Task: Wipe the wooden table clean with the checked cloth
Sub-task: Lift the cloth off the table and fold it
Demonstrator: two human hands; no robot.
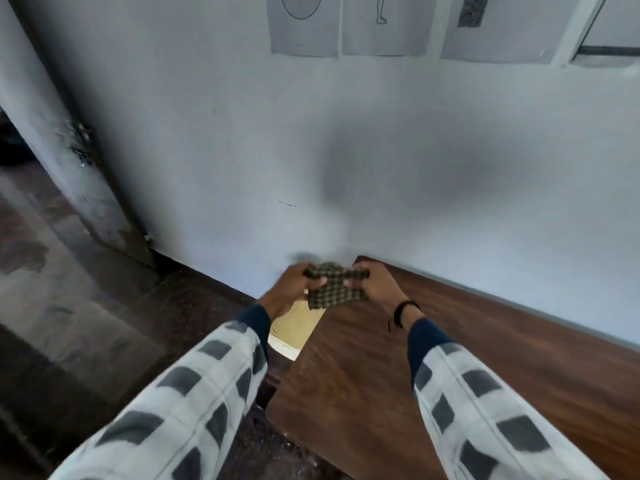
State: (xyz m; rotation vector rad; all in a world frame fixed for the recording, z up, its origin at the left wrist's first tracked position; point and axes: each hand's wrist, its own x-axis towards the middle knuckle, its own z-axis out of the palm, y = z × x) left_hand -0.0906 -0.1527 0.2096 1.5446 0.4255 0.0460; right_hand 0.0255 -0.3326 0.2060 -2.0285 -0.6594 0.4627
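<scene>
A small dark green and cream checked cloth point(334, 285) hangs in the air between both hands, above the far left corner of the wooden table point(467, 358). My left hand point(294, 287) grips its left end with curled fingers. My right hand point(379, 284) pinches its right end. The cloth is bunched along its top and does not touch the tabletop. The brown tabletop stretches from that corner down to the right.
A white wall point(381, 168) runs along the table's far edge, with paper sheets point(304, 26) pinned high up. A yellowish notebook-like thing point(294, 327) lies below the table's left corner. Dark stone floor point(86, 341) and a door frame point(69, 150) lie to the left.
</scene>
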